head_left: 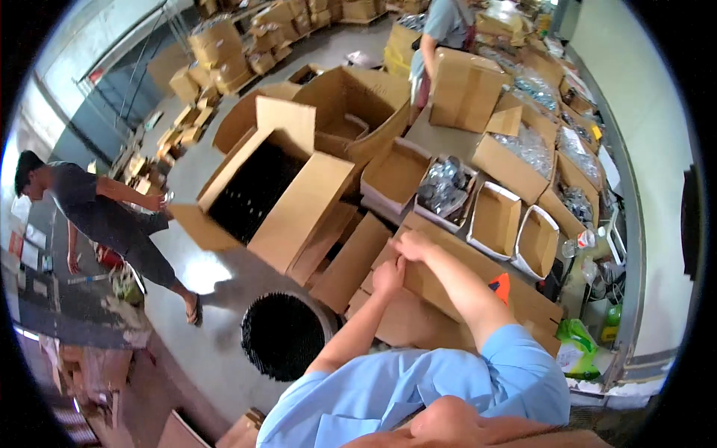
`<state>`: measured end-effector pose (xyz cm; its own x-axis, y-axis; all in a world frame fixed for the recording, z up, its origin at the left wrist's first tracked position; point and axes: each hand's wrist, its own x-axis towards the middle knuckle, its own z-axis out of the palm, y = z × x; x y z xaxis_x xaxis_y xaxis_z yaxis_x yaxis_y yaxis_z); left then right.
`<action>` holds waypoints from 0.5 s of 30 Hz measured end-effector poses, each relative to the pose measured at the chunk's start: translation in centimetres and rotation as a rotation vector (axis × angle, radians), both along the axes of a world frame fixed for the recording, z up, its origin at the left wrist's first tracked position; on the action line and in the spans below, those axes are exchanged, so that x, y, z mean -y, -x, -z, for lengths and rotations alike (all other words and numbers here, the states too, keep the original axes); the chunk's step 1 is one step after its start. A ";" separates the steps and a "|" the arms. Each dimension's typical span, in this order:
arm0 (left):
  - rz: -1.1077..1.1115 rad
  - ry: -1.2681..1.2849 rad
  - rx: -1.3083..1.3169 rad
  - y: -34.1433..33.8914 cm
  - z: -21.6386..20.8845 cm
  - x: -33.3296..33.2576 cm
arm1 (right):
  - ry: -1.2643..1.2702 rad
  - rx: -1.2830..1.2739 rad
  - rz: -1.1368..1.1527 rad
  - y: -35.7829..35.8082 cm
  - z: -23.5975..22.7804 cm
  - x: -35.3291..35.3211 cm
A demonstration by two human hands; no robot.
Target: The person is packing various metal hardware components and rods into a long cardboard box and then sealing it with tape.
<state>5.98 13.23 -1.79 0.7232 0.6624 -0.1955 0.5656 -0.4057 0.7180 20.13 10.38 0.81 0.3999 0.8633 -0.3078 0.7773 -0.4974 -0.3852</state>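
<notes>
Cardboard flap [441, 280] pinched by both hands' fingers [394, 270], beside box of shiny packets [442, 187].

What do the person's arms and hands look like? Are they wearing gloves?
No gloves: both the left hand and the right hand are bare. The forearms are bare too. The person wears a light blue shirt with short sleeves ending near the elbows. No watch or rings show.

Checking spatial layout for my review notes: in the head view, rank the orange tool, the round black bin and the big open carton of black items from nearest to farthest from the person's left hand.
1. Orange tool: just right of the left hand, on the flat cardboard.
2. Round black bin: lower left, on the floor.
3. Big open carton of black items: upper left, farthest.
</notes>
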 end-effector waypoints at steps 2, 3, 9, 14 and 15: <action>-0.011 0.113 0.037 -0.3 -0.9 -0.3 | -0.096 -0.095 0.087 -0.4 1.5 -0.2; -0.015 0.190 0.040 -0.1 -1.2 -0.3 | -0.209 -0.141 0.125 -0.5 2.1 -0.2; -0.118 -0.095 -0.028 0.0 -1.4 0.7 | -0.177 -0.255 0.303 -1.4 3.6 -0.7; -0.123 -0.020 0.156 0.4 -0.3 0.6 | -0.259 -0.332 0.297 0.0 -3.0 2.9; -0.146 0.067 0.257 0.3 0.5 0.5 | -0.272 -0.267 0.250 0.4 -5.2 4.7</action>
<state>5.73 12.72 -2.29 0.6524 0.7550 -0.0651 0.4109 -0.2802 0.8676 19.76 5.70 6.02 0.5437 0.8141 -0.2042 0.5017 -0.5103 -0.6985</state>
